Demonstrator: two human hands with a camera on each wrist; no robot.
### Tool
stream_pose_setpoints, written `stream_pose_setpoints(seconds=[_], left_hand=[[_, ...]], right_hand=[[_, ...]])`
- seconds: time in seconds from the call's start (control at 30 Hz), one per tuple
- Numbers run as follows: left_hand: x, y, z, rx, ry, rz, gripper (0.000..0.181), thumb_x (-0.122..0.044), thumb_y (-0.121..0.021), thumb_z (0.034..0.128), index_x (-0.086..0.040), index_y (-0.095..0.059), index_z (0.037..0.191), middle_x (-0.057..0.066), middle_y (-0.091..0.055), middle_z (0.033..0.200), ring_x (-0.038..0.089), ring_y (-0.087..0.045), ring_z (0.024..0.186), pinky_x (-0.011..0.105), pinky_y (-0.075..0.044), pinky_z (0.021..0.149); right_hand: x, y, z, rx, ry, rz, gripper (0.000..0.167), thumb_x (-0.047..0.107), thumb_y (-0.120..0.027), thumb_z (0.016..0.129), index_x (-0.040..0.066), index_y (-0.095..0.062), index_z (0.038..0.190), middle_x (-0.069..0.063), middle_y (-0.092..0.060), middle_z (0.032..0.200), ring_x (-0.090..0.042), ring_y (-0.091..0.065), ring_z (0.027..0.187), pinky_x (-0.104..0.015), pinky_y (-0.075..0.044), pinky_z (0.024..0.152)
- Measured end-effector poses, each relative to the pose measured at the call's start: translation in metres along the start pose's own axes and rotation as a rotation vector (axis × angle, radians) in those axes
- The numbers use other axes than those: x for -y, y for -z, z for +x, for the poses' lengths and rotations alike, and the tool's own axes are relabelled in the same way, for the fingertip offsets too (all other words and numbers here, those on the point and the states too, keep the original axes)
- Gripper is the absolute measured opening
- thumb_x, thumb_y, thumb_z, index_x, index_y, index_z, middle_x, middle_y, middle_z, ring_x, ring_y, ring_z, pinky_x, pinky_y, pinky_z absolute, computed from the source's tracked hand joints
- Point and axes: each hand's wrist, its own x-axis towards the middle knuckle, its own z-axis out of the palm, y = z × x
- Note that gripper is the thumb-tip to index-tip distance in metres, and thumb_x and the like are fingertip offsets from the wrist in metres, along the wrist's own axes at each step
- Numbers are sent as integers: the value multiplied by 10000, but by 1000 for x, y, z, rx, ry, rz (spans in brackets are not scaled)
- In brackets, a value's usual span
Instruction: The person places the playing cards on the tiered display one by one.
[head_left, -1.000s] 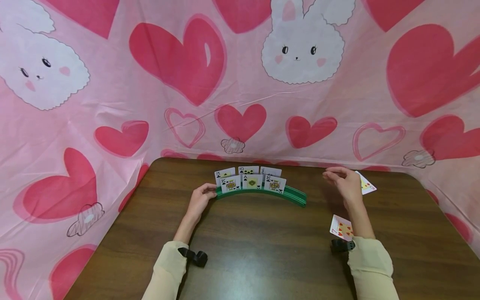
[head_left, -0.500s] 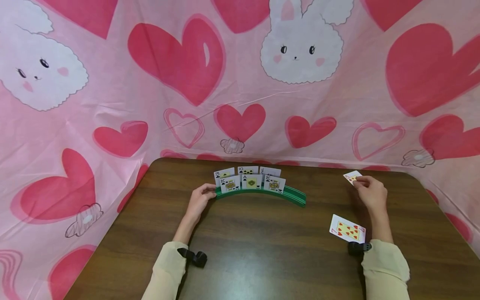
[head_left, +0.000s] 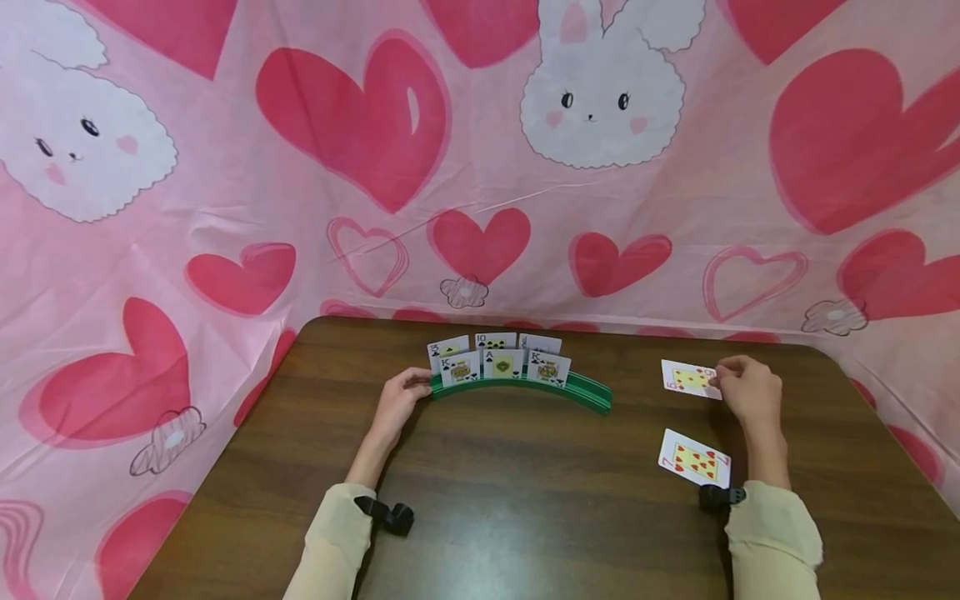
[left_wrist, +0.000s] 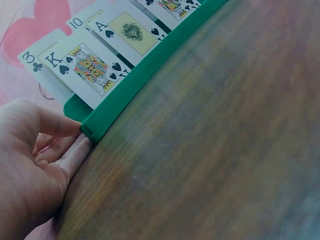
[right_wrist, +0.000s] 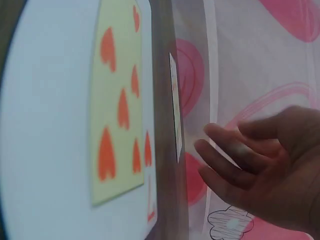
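Observation:
At its left end, the green curved card holder is pinched by my left hand, with thumb and fingers at its tip in the left wrist view. Two rows of playing cards stand in it; the front row has a king of spades, an ace of spades and another king. My right hand is at the right edge of a red-marked card on the table. In the right wrist view, its loosely bent fingers hold nothing and are apart from that card.
A seven of hearts lies face up nearer me, beside the right wrist's black camera. Behind the front row stand a three of clubs, a ten and one more card. A pink cloth with hearts hangs behind the wooden table.
My right hand has moved right, uncovering the seven of hearts. The red-marked card has shifted left and toward me and turned to lie nearly sideways. My left hand has stayed on the holder.

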Motion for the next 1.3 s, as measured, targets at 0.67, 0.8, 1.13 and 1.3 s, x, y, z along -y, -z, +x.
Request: stream_pose_setpoints(seconds=[0.67,0.8,1.13,1.3], left_hand=[[1,1,0,0,-5,-18,188,-64,-562,821,-61,-629,996,89,-611,1006,177,-542,911,303,-411,785],[0,1,0,1,-4,-16,190,-62,-562,821,-58,-628,999,91,-611,1011,179,-539,913,308,-409,785],[2,0,1,1,3,-12,190,-57,-558,828,-56,-628,1005,95,-608,1025,182,-535,920,312,-406,795],[2,0,1,0,-3,-9,190,-57,-556,829,-57,-629,1004,94,-609,1024,184,-535,920,313,-405,796]], right_hand=[[5,-18,3,347,136,-202,808,397,-658,738,-41,-295,1313,-373,-218,1275,-601,-223,1053,-653,-212,810],[5,-19,5,371,200,-176,609,366,-658,751,-46,-459,1153,-330,-322,1232,-544,-272,1078,-637,-216,833],[5,-17,1,354,165,-183,641,382,-669,735,-7,-451,1195,-315,-371,1063,-503,-294,976,-579,-256,758],[2,-17,0,341,158,-155,529,378,-695,712,-5,-524,1034,-331,-292,1162,-524,-272,1019,-593,-261,782]])
